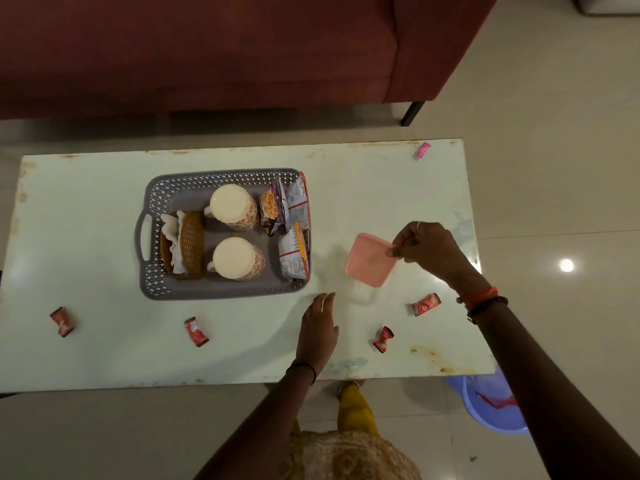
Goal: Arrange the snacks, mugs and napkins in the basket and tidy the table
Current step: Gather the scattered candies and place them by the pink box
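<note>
The right hand (426,247) pinches one corner of a pink lid (369,261) between thumb and fingers and holds it tilted above the table (104,358). Just below the lid's near edge there is a pale, clear box (362,296), hard to make out. The left hand (317,329) lies on the table with its fingers straight and together, and it holds nothing.

Near the right wrist lies a red wrapper (426,304), and a second one (383,338) lies between the two forearms. Far beyond the right hand, at the table's edge, is a small pink wrapper (423,150).

The grey basket (221,289) stands just beyond the left fingertips. On its side nearest the hands stand the snack packets (294,254), then two mugs (237,258), then the napkins (171,237) in a brown holder (190,240).

Two more red wrappers (196,331) (62,321) lie further left of the left hand.
</note>
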A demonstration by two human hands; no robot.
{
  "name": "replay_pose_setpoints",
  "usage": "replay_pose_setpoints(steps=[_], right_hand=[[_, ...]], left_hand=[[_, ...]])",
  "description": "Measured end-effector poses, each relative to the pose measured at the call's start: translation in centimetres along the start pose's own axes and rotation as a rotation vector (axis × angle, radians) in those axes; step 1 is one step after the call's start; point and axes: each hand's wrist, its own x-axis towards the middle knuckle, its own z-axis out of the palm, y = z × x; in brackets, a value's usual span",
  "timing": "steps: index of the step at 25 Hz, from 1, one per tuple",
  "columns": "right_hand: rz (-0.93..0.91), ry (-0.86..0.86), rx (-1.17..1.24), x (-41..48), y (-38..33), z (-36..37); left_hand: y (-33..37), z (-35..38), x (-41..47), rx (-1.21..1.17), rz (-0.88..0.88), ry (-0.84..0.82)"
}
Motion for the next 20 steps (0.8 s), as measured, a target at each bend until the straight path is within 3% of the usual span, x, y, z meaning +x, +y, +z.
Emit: replay_pose_setpoints(steps=[6,11,15,17,20], right_hand=[[-0.239,0.207,-0.31,4.9,-1.7,4.1],[-0.3,0.139,-0.645,6.8,0.8,7.8],[-0.286,0.031,-0.652,7.6,1.2,7.8],[-0.248,0.091,-0.566,7.4,1.7,7.0],[-0.086,0.285,-0.22,5.6,3.6,5.3]], left_hand=[[-1.5,0.7,-2.1,0.154,0.082,0.009],[-2.2,1.3,-2.5,0.261,0.229,0.034],[-2.3,1.5,-2.6,0.27,0.247,0.008],[-2.0,1.5,-2.7,0.262,0.246,0.002],[-1.4,1.4,-3.0,0.269,0.284,-0.006]])
